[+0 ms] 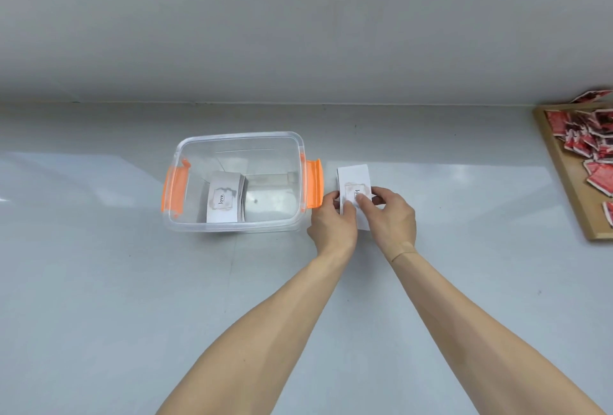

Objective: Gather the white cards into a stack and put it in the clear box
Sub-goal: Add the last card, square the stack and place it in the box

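While your left hand (333, 220) and right hand (389, 215) pinch opposite sides of the small stack of white rectangular "love" cards (354, 189), it sits on the pale grey desk (116, 282) just right of the clear plastic box with orange latches (199, 227). Its long axis runs away from you, tilted slightly left. Another white card stack (224, 201) lies inside the box, lengthwise the same way.

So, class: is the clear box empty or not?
Not empty: the clear box holds one stack of white cards on its floor.
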